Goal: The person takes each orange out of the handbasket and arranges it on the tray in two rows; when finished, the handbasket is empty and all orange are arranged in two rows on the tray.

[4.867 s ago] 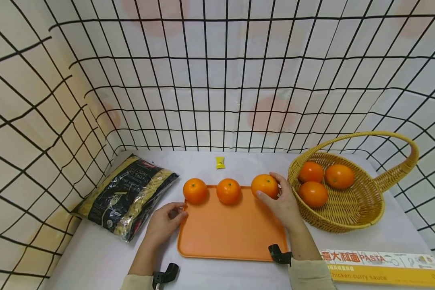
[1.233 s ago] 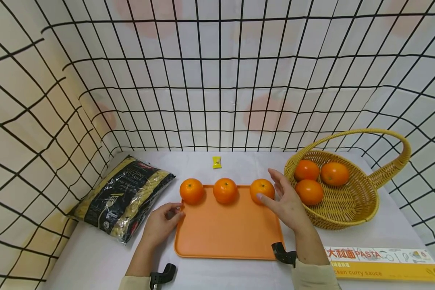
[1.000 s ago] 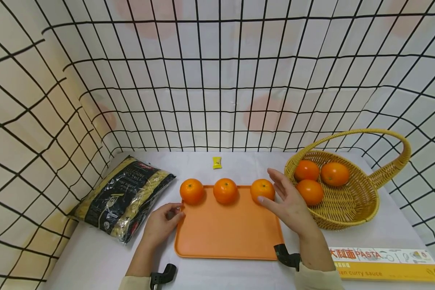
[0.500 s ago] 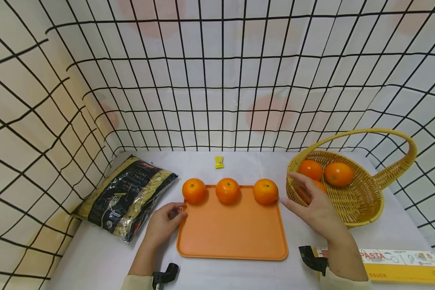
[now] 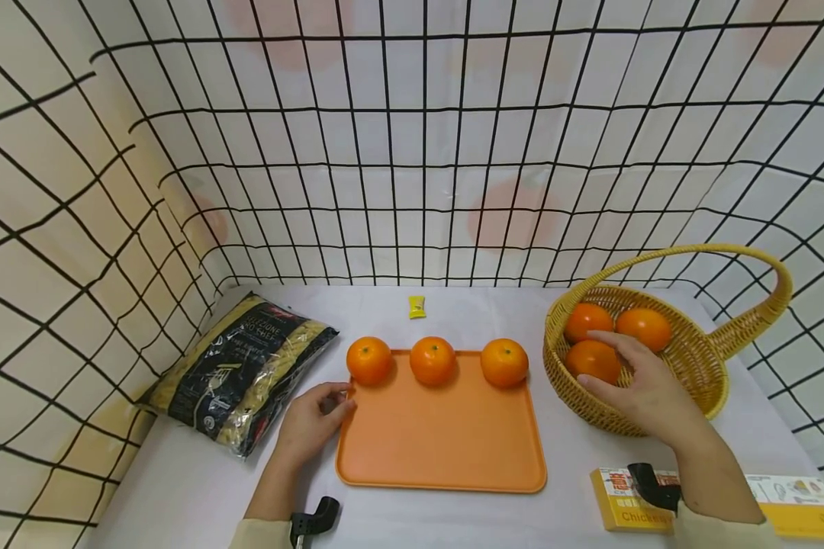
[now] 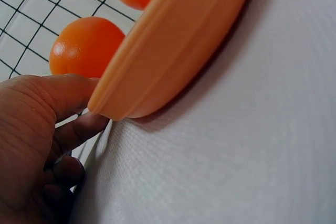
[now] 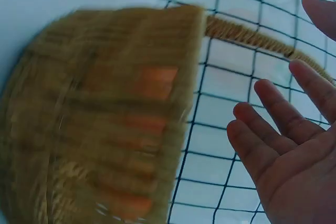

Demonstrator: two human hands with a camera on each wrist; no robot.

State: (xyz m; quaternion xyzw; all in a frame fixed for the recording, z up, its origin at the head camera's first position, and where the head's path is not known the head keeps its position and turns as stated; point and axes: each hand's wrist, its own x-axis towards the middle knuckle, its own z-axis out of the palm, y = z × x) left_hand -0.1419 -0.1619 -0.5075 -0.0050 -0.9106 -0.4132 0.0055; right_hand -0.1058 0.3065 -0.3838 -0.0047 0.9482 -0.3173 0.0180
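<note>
Three oranges stand in a row along the far edge of an orange tray: a left one, a middle one and a right one. My left hand pinches the tray's left rim between thumb and fingers, as the left wrist view shows from close by. Over the wicker basket hovers my right hand, fingers spread and holding nothing. Just beyond its fingertips lies the nearest orange in the basket, with two more oranges behind. In the right wrist view the basket is blurred.
A black and gold pasta bag lies left of the tray. One small yellow packet lies behind it. A flat pasta box sits at front right, partly under my right forearm. Black grid netting encloses the back and sides.
My right hand has let go of the right orange at the tray's far right corner and moved right, over the basket. My left hand has stayed at the tray's rim.
</note>
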